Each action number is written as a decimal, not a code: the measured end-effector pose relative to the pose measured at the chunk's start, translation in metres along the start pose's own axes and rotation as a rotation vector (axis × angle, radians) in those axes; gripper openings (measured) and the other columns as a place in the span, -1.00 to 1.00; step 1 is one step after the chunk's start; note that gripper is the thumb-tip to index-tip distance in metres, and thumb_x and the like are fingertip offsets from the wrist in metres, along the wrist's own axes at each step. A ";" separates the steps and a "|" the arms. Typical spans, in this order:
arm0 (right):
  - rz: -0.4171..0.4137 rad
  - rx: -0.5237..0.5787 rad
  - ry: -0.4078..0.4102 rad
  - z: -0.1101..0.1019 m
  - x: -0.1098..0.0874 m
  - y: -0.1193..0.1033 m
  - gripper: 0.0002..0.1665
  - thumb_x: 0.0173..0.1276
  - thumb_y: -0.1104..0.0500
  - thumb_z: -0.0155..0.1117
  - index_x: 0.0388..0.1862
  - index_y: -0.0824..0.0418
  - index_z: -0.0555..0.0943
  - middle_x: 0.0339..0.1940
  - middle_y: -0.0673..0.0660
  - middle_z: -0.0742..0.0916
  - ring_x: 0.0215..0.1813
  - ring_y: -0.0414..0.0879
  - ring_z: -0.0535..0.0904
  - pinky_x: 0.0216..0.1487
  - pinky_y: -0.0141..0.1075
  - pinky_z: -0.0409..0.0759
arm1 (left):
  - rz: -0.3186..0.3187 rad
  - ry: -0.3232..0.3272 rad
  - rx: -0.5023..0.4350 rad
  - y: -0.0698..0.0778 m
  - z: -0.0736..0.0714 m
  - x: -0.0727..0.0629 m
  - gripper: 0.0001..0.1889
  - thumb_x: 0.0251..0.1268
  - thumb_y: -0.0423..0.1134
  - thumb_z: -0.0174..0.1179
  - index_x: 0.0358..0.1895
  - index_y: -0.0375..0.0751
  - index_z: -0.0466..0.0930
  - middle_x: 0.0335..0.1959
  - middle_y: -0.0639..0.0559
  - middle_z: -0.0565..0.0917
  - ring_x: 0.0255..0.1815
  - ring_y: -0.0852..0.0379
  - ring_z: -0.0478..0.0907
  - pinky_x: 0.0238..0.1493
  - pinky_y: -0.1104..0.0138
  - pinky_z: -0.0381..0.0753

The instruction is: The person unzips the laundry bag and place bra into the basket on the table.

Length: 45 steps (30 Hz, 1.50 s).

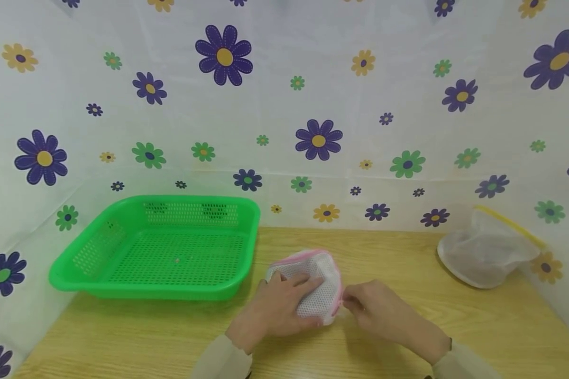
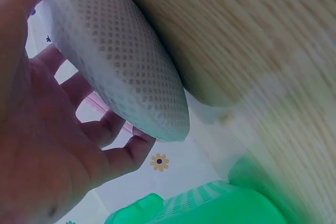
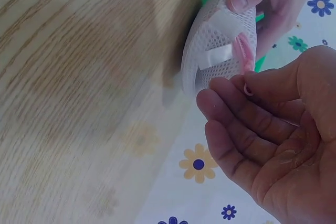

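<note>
A white mesh laundry bag point(image 1: 316, 303) with pink zipper trim stands a little right of the middle of the table in the head view. My left hand point(image 1: 277, 310) grips it from the left, fingers spread across its face and thumb at the near edge. In the left wrist view the padded mesh side point(image 2: 118, 51) faces the camera, and the fingertips curl over its far edge. At the bag's right edge my right hand point(image 1: 381, 313) pinches the small zipper pull point(image 3: 248, 91) between thumb and index finger. A white tag point(image 3: 216, 56) shows beside the pink zipper point(image 3: 243, 53).
To the left sits a green perforated plastic basket point(image 1: 244, 252). Another white mesh bag point(image 1: 479, 258), edged in yellow, leans at the back right against the flowered curtain point(image 1: 275, 105). Everything stands on a light wood-grain table point(image 1: 389, 252).
</note>
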State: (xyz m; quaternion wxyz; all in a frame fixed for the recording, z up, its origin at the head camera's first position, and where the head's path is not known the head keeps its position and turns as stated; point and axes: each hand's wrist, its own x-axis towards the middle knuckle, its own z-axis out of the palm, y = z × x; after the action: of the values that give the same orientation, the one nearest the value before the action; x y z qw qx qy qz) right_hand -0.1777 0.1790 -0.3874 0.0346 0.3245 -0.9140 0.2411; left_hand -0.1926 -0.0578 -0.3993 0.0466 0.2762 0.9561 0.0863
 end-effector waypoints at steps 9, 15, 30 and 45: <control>-0.059 0.036 0.014 0.009 -0.003 -0.004 -0.88 0.40 0.34 0.29 -0.22 0.19 0.74 -0.44 -0.02 0.76 -0.47 -0.45 0.38 -0.42 -0.50 0.50 | 0.111 0.056 -0.065 -0.007 0.003 -0.004 -0.27 0.28 -0.05 0.36 0.53 0.26 0.34 0.58 0.03 0.36 0.48 -0.28 0.36 0.37 -0.31 0.39; -0.098 0.105 -0.022 0.013 -0.004 -0.010 -0.88 0.48 0.32 0.23 -0.15 0.21 0.71 -0.41 -0.01 0.75 -0.45 -0.47 0.38 -0.42 -0.52 0.51 | 0.161 0.356 -0.068 0.001 0.007 -0.008 -0.39 0.11 -0.50 0.33 0.26 0.09 0.64 0.14 -0.10 0.58 0.10 -0.10 0.51 0.07 0.08 0.59; -0.025 0.158 -0.065 0.012 0.001 -0.014 -0.83 0.50 0.31 0.19 -0.33 0.23 0.65 -0.63 -0.21 0.43 -0.58 -0.48 0.23 -0.58 -0.55 0.29 | 0.182 0.324 -0.204 0.012 0.016 -0.002 -0.79 0.26 -0.18 0.43 -0.24 -0.08 0.55 -0.10 0.08 0.61 -0.27 0.28 0.48 -0.27 0.51 0.55; -0.053 0.064 0.003 0.012 0.004 -0.016 -0.88 0.46 0.33 0.24 -0.29 0.28 0.69 -0.61 -0.16 0.52 -0.56 -0.48 0.23 -0.58 -0.56 0.33 | 0.245 0.355 -0.163 0.003 0.013 -0.007 -0.81 0.21 -0.32 0.42 -0.34 -0.08 0.54 -0.13 0.10 0.64 -0.28 0.25 0.58 -0.27 0.51 0.61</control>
State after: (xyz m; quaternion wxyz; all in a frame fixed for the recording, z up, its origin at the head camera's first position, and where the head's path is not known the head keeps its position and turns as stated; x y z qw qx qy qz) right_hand -0.1704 0.1605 -0.3904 0.0320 0.3490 -0.8970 0.2695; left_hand -0.1832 -0.0574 -0.4110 -0.1107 0.3662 0.8984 0.2156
